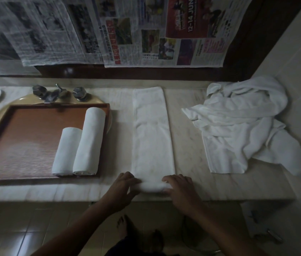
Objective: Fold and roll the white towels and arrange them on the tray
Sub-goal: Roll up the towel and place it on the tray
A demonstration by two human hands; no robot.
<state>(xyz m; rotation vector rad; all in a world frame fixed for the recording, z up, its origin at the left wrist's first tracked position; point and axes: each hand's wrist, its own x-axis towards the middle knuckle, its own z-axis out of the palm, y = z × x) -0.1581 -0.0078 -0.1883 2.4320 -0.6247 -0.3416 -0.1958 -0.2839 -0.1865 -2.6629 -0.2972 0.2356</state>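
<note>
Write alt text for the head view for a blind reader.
The left hand and right hand grip the rolled near end of a folded white towel on a pale counter. Two rolled towels lie on a wooden tray at left; crumpled towels sit at right.

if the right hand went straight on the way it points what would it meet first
The right hand grips the folded towel at its rolled near end; going on, it would likely meet that towel's flat stretch first.
</note>
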